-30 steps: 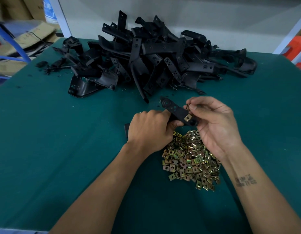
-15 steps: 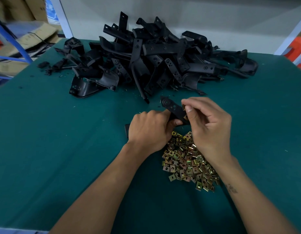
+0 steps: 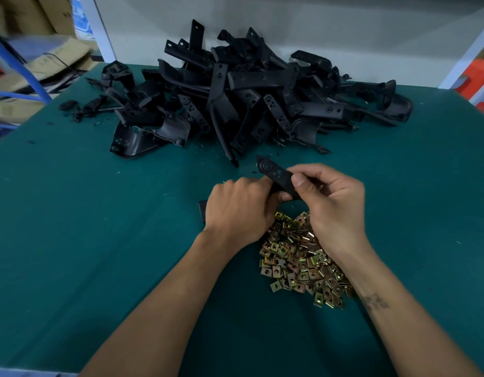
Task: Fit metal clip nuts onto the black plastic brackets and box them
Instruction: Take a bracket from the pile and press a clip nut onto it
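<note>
**Two hands hold one black bracket above a heap of clip nuts**

A green counter (image 3: pixel 72 240) fills the view. The landmark is a heap of small brass-coloured clip nuts (image 3: pixel 298 259) lying on the counter.

Just beyond the heap, both hands meet on a single black plastic bracket (image 3: pixel 275 175). The left hand (image 3: pixel 241 213) is at the heap's far left edge, its fingers curled round the near end of the bracket, knuckles up. The right hand (image 3: pixel 333 205) is over the heap's far right part, its fingers and thumb curled and pinching the middle of the bracket; the thumbnail faces the camera. Whether a clip nut is under those fingers cannot be told. The free, rounded end of the bracket points away from the heap, up and to the left. A dark end of the same part shows just left of the left hand.

Well beyond the heap, at the back of the counter, lies a large tangled pile of black brackets (image 3: pixel 249 99).

Both forearms reach in from the bottom edge, passing either side of the heap.
</note>
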Available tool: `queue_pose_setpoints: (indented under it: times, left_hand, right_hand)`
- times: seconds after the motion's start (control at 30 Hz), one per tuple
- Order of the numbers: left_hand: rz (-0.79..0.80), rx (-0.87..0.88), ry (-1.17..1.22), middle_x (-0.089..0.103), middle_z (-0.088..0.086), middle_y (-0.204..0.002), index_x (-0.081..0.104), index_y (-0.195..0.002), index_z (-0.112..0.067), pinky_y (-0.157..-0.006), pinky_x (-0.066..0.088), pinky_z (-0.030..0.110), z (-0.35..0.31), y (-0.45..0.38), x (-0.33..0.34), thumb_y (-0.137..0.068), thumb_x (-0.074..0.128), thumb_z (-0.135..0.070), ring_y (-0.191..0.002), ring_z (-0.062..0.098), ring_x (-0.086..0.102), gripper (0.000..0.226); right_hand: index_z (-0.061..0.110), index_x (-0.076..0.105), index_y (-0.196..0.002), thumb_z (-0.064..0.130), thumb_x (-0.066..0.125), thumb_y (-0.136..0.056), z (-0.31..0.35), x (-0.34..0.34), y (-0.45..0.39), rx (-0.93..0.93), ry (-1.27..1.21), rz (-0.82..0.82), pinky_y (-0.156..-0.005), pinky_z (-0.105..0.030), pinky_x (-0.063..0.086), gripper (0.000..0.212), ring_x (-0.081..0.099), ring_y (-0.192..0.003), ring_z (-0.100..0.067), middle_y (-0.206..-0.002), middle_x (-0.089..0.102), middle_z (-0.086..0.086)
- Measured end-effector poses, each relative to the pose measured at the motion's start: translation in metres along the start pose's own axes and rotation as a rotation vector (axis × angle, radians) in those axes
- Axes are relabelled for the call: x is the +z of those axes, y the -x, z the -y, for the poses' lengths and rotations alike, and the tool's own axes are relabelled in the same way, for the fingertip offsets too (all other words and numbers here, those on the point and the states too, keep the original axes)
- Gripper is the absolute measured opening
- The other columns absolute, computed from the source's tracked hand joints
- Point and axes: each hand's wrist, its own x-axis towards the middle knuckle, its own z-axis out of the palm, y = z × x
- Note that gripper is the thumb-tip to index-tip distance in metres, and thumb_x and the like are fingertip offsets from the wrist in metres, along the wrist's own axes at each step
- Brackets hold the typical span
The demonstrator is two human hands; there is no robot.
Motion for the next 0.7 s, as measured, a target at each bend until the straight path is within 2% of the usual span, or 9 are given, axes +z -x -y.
queue_pose_setpoints:
  times: [0.07, 0.17, 0.27, 0.33, 0.4, 0.47, 0.57, 0.6, 0.7]
  left_hand:
    - [-0.012, -0.006, -0.009, 0.07, 0.006, -0.08, 0.064, -0.102, -0.021, -0.056, 0.03, 0.034, -0.001, 0.0, -0.001, -0.099, 0.03, -0.064, -0.067, 0.038, 0.065, 0.055]
    - [0.009, -0.011, -0.003, 0.07, 0.006, -0.079, 0.065, -0.097, -0.02, -0.055, 0.03, 0.033, -0.002, 0.0, -0.002, -0.1, 0.038, -0.064, -0.066, 0.037, 0.065, 0.052]
    - [0.01, -0.01, 0.0, 0.071, 0.005, -0.08, 0.065, -0.096, -0.02, -0.055, 0.031, 0.033, -0.001, 0.0, -0.003, -0.1, 0.043, -0.062, -0.067, 0.037, 0.065, 0.048]
    - [0.008, -0.003, -0.003, 0.071, 0.003, -0.082, 0.065, -0.097, -0.021, -0.056, 0.031, 0.033, -0.001, 0.001, -0.003, -0.1, 0.042, -0.063, -0.068, 0.036, 0.066, 0.049]
    - [0.013, 0.001, -0.006, 0.072, 0.001, -0.085, 0.065, -0.101, -0.022, -0.056, 0.032, 0.034, -0.001, 0.0, -0.002, -0.1, 0.038, -0.065, -0.071, 0.035, 0.066, 0.051]
    - [0.023, -0.003, -0.004, 0.072, 0.001, -0.087, 0.064, -0.104, -0.023, -0.057, 0.032, 0.034, -0.001, 0.0, -0.001, -0.1, 0.035, -0.066, -0.073, 0.035, 0.066, 0.051]
    - [0.021, 0.0, 0.001, 0.071, 0.002, -0.086, 0.064, -0.105, -0.025, -0.057, 0.033, 0.034, 0.001, 0.0, 0.0, -0.1, 0.037, -0.064, -0.073, 0.035, 0.066, 0.048]
    - [0.021, 0.004, -0.001, 0.072, 0.0, -0.087, 0.064, -0.106, -0.025, -0.057, 0.033, 0.034, 0.001, 0.0, 0.0, -0.1, 0.035, -0.064, -0.074, 0.035, 0.066, 0.049]
    - [0.008, 0.02, 0.009, 0.07, -0.001, -0.081, 0.064, -0.098, -0.021, -0.055, 0.03, 0.033, 0.0, 0.001, -0.002, -0.096, 0.026, -0.061, -0.067, 0.034, 0.064, 0.056]
  right_hand:
    - [0.017, 0.078, -0.089, -0.008, 0.07, -0.087, 0.002, -0.002, -0.003, 0.12, -0.215, -0.047, -0.084, -0.023, 0.055, 0.026, 0.072, -0.091, -0.013, -0.09, 0.078, 0.001]
    - [0.005, 0.075, -0.091, -0.007, 0.072, -0.076, 0.006, -0.013, -0.007, 0.207, -0.449, -0.037, -0.09, -0.031, 0.058, 0.02, 0.074, -0.095, -0.024, -0.095, 0.077, -0.01]
    - [0.002, 0.075, -0.088, -0.001, 0.074, -0.069, 0.009, -0.018, -0.008, 0.243, -0.423, 0.077, -0.094, -0.04, 0.058, 0.02, 0.071, -0.096, -0.025, -0.096, 0.077, -0.012]
    - [0.001, 0.074, -0.087, 0.0, 0.076, -0.068, 0.009, -0.015, -0.006, 0.255, -0.386, 0.088, -0.099, -0.056, 0.053, 0.019, 0.068, -0.098, -0.031, -0.096, 0.075, -0.013]
    - [0.003, 0.076, -0.087, 0.001, 0.077, -0.07, 0.008, -0.012, -0.005, 0.244, -0.387, 0.084, -0.1, -0.062, 0.048, 0.018, 0.065, -0.095, -0.034, -0.094, 0.074, -0.014]
    - [0.008, 0.078, -0.086, -0.001, 0.076, -0.074, 0.007, -0.01, -0.004, 0.231, -0.391, 0.088, -0.098, -0.06, 0.049, 0.015, 0.065, -0.091, -0.03, -0.09, 0.074, -0.013]
    - [0.017, 0.081, -0.084, -0.011, 0.071, -0.084, 0.005, -0.01, -0.004, 0.142, -0.289, 0.086, -0.09, -0.049, 0.054, 0.03, 0.067, -0.087, -0.022, -0.088, 0.075, -0.006]
    - [0.018, 0.08, -0.085, -0.012, 0.069, -0.086, 0.003, -0.011, -0.004, 0.044, -0.178, 0.099, -0.086, -0.041, 0.057, 0.032, 0.068, -0.087, -0.019, -0.088, 0.075, -0.004]
    - [0.007, 0.079, -0.092, -0.013, 0.067, -0.089, 0.001, -0.011, -0.003, -0.278, 0.137, 0.137, -0.076, -0.017, 0.052, 0.023, 0.068, -0.088, -0.013, -0.094, 0.071, -0.009]
